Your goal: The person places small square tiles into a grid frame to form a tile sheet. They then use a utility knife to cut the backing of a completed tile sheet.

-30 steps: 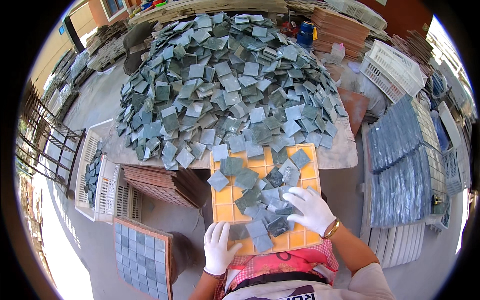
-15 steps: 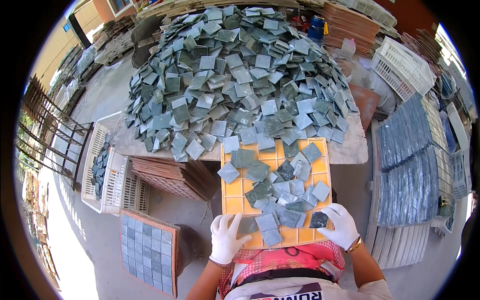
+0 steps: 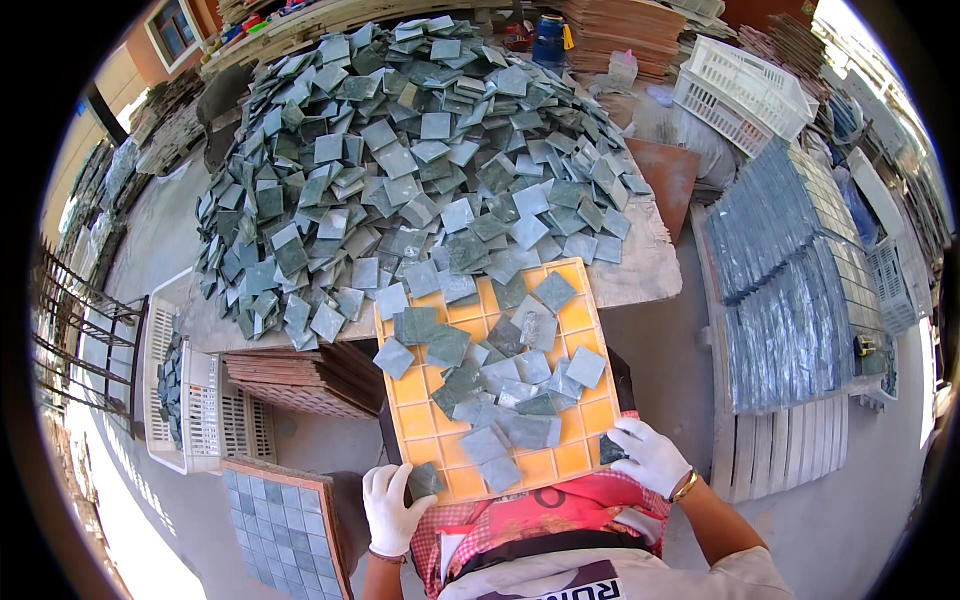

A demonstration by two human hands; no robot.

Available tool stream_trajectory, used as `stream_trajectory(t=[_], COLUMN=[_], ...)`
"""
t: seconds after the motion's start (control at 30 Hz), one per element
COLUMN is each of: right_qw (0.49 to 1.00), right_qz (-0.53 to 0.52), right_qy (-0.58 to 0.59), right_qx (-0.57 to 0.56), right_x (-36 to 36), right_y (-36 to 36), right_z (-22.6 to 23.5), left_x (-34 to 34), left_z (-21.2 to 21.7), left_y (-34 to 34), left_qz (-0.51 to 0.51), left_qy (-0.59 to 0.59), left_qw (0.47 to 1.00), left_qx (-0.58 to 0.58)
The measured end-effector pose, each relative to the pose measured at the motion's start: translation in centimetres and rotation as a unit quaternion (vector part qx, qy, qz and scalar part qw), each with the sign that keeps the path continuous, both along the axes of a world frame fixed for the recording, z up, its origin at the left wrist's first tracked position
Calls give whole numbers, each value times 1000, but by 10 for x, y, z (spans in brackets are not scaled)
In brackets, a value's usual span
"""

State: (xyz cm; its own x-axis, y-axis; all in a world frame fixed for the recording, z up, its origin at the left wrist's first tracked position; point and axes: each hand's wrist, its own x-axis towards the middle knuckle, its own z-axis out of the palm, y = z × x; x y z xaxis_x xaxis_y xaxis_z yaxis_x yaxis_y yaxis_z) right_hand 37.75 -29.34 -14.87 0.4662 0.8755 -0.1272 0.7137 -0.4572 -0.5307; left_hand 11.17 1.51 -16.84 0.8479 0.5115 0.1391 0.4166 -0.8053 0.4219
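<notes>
Gripping the near-left corner of the orange grid tray (image 3: 570, 462) with the white-gloved left hand (image 3: 393, 508), fingers curled beside a green tile (image 3: 424, 480). Loose grey-green tiles (image 3: 505, 400) scattered over the tray's cells, below the big tile heap (image 3: 420, 160). Pinching a dark tile (image 3: 612, 450) at the tray's near-right edge with the gloved right hand (image 3: 652, 456).

A white plastic crate (image 3: 742, 92) sits far beyond the grip, toward the right. Sheets of grey-blue tiles (image 3: 790, 270) lie stacked to the right of the grip, over white slats (image 3: 790, 450). Left of the grip, a filled board of tiles (image 3: 285, 525) leans low, with a white basket (image 3: 205, 420) and brown boards (image 3: 310, 375) just above it. A blue jar (image 3: 548, 38) stands far beyond.
</notes>
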Motion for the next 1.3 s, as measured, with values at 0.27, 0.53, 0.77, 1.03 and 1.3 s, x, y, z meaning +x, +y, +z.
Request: stream_trajectory(t=[0.27, 0.53, 0.77, 1.03, 1.3], right_qw=[999, 994, 984, 970, 986], right_qz=[46, 78, 80, 82, 78], right_qy=[-4, 10, -82, -223, -143], right_qx=[-11, 74, 135, -41, -39], right_x=[-10, -18, -1, 67, 78], right_y=[19, 71, 145, 224, 209], right_z=[-7, 19, 20, 37, 27], left_x=[6, 11, 54, 83, -13], left_z=[2, 5, 18, 17, -12], left_y=[-2, 3, 25, 32, 18], left_qz=[-2, -25, -30, 16, 196], left_qy=[-19, -43, -108, -143, -127], left_qw=[1000, 999, 993, 989, 965], left_qx=[-1, 16, 24, -31, -118])
